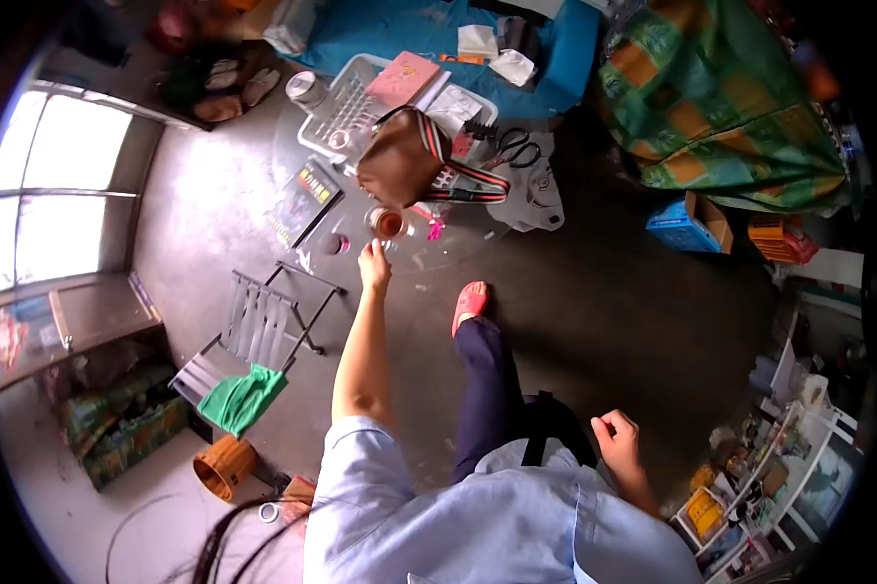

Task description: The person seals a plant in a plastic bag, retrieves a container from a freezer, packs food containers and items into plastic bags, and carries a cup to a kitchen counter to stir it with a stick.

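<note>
My left hand (374, 267) reaches to the near edge of a clear-topped table (438, 255), just below a glass cup of reddish-brown liquid (390, 225). Its fingers look drawn together; what they hold, if anything, is too small to make out, and I cannot tell whether they touch the cup. A small round pinkish lid-like piece (336, 243) lies left of the cup, and a bright pink item (435, 230) to its right. Low on the right, my right hand (618, 436) hangs beside my body, loosely curled with nothing visible in it.
On the table are a brown bag (400, 161) with a striped strap, a white basket (324, 128), a dark book (305, 202), black-handled scissors (518, 151) and a plastic bag (536, 200). A folding chair (261, 310) with green cloth (244, 397) stands left. A blue box (680, 229) sits right.
</note>
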